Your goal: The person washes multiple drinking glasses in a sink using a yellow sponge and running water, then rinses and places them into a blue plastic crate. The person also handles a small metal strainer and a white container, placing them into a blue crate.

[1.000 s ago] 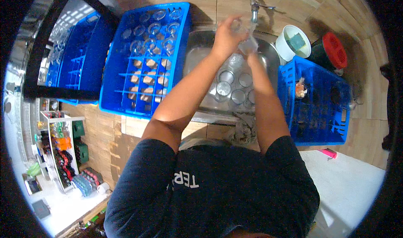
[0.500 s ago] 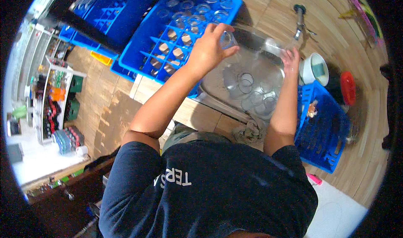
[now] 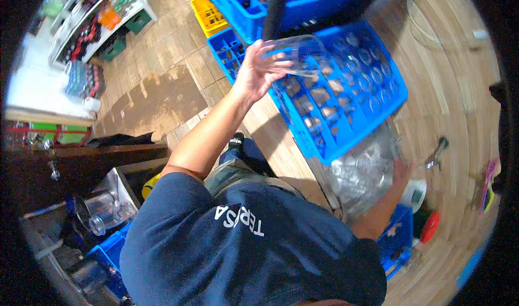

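Glass (image 3: 296, 55) clamped in left hand (image 3: 258, 71), hovering over part-filled crate (image 3: 346, 84); right hand (image 3: 401, 172) reaching into sink (image 3: 362, 171), grip unclear, more glasses waiting.

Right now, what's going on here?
A person at a wooden counter is handling glassware. The left hand holds a clear glass over a blue compartment rack that already has glasses in many cells. The right hand reaches into a sink full of more clear glasses. Another blue rack sits to the right of the sink.
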Motion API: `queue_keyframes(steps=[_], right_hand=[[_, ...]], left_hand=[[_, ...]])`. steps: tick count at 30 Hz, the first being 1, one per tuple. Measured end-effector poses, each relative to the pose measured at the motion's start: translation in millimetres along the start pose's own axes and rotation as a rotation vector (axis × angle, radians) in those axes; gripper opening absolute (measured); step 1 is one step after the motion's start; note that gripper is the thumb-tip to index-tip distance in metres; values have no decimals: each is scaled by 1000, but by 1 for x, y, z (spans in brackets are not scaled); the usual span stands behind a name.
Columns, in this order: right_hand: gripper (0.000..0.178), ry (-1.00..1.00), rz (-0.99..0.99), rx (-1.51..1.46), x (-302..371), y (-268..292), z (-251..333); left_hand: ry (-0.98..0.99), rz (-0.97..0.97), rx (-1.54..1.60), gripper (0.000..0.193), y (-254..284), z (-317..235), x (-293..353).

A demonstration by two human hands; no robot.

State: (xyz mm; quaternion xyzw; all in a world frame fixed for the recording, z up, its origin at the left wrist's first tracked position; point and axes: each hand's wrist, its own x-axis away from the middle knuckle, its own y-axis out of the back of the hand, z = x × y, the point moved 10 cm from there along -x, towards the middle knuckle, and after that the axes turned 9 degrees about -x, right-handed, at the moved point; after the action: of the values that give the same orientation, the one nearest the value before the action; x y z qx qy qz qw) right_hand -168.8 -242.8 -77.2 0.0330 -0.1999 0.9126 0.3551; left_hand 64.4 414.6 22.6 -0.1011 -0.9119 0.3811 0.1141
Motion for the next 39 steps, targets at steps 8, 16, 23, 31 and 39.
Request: queue_keyframes(steps=[8, 16, 23, 31, 39], right_hand=[[67, 85, -459, 486, 12, 32, 52], [59, 129, -691, 578, 9, 54, 91], [68, 212, -789, 924, 43, 19, 116], [62, 207, -550, 655, 51, -6, 86], [47, 505, -488, 155, 26, 88, 60]], left_hand=[[-320, -727, 113, 62, 287, -24, -29], [-111, -1047, -840, 63, 392, 42, -132], [29, -592, -1471, 60, 349, 86, -204], [26, -526, -1435, 51, 331, 88, -186], [-679, -656, -1066, 27, 152, -51, -29]])
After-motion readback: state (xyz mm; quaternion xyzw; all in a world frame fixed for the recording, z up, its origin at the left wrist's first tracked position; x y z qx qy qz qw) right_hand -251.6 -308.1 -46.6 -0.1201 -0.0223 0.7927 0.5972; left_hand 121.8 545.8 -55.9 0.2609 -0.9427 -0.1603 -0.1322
